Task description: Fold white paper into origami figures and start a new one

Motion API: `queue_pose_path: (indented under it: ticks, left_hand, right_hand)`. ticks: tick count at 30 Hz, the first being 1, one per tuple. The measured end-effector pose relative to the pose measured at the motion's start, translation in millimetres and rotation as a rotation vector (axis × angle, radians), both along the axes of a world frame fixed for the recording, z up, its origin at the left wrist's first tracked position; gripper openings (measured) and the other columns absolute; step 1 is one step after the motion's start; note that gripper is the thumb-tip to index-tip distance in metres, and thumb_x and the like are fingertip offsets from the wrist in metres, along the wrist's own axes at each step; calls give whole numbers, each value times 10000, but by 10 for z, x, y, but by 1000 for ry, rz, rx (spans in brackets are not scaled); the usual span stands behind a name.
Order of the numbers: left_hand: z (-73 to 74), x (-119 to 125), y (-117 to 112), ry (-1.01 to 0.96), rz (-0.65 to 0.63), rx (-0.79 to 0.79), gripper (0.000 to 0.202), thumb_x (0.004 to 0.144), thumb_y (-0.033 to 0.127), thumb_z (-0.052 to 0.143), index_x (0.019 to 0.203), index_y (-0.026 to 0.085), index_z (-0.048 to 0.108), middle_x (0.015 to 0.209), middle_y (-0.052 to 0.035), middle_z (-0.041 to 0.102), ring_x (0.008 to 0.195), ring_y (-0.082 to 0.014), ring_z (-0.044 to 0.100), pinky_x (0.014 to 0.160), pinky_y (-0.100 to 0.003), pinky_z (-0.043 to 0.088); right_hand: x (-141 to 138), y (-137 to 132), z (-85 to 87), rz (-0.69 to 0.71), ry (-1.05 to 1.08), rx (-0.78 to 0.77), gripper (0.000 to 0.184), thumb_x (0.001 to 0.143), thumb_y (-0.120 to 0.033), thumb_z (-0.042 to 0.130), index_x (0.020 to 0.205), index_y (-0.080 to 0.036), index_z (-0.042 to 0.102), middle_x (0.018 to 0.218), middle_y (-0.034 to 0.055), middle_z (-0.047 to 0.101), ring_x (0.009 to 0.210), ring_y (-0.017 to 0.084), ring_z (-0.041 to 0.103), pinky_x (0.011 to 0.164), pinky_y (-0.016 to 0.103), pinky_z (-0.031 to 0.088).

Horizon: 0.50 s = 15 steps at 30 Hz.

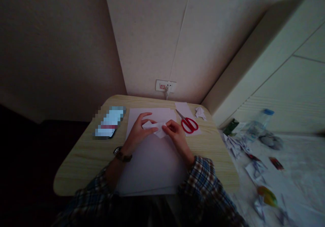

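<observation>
A small folded piece of white paper (159, 131) is held between my two hands, just above a stack of white paper sheets (152, 166). My left hand (139, 132) pinches its left side, with the thumb on top and the index finger raised and curved. My right hand (176, 135) grips its right edge between thumb and curled fingers. To the right of my right hand, red-handled scissors (189, 124) lie with their blades toward the back left, partly over a white paper strip (185, 109). A folded paper figure (200, 113) sits at the back right corner.
The light wooden table (86, 166) stands against a wall with a socket (165, 85) and a plugged-in cable. A phone (110, 122) with a lit, blurred screen lies at the left. Right of the table are a plastic bottle (262, 120), a mango-like fruit (267, 195) and crumpled papers (233, 145).
</observation>
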<state>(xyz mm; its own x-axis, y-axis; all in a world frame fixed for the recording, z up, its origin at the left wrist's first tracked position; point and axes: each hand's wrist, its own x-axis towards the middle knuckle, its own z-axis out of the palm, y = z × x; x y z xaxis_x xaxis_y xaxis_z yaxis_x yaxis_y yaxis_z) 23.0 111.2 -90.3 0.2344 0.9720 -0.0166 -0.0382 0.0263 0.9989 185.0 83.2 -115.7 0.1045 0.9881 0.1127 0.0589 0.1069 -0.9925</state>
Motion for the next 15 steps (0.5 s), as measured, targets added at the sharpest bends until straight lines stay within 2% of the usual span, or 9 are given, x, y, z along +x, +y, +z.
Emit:
queue_pose_path:
  ticks: [4, 7, 11, 15]
  left_hand:
    - [-30, 13, 19, -124, 42, -24, 731, 529, 230, 798, 1180, 208, 467, 1100, -63, 640, 814, -152, 630, 689, -250, 493]
    - [-45, 42, 0, -233, 74, -85, 677, 548, 208, 794, 1156, 207, 497, 1184, -73, 594, 919, -155, 622, 814, -278, 494]
    - [-47, 87, -54, -326, 53, -168, 457, 607, 218, 767, 1019, 173, 574, 1107, -66, 616, 948, -165, 617, 866, -307, 487]
    - [-60, 86, -51, -293, 24, -136, 260, 630, 272, 748, 824, 146, 628, 888, -32, 664, 836, -155, 621, 782, -277, 491]
  right_hand:
    - [-14, 2, -6, -36, 45, 5, 234, 700, -385, 664, 651, -211, 514, 594, -51, 503, 541, 108, 459, 497, 221, 348]
    - [-18, 8, -28, -67, 130, -7, 237, 722, -401, 650, 680, -215, 509, 604, -54, 516, 528, 110, 500, 497, 223, 391]
    - [-28, 8, -55, -84, 213, 21, 232, 740, -404, 652, 733, -221, 511, 717, -40, 560, 564, 114, 553, 517, 234, 450]
    - [-54, -8, -22, -1, 235, -37, 235, 724, -390, 669, 725, -220, 508, 740, -34, 582, 561, 116, 560, 536, 252, 472]
